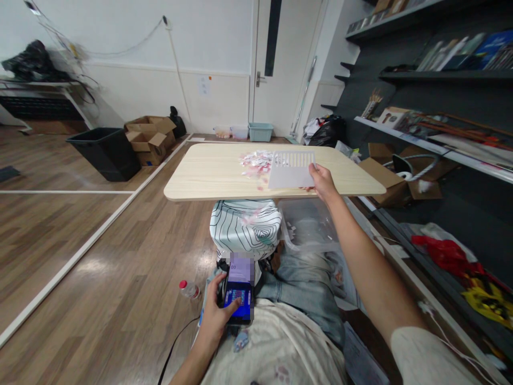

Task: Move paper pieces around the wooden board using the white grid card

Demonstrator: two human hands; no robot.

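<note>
My left hand is closed around a smartphone at my lap, its thumb lying over the lit screen. Part of that screen is blurred out. Out over the table, my right hand grips the right edge of a flat whitish plastic panel with a row of slots along its far side. The panel is held over the pale wooden tabletop. Just left of it lies a loose pile of small white and pink packets, partly hidden by the panel.
Below the table's near edge are a patterned stool and a clear plastic bin with small white pieces. A red-capped bottle is on the floor at left. Shelves line the right side; a black bin stands far left.
</note>
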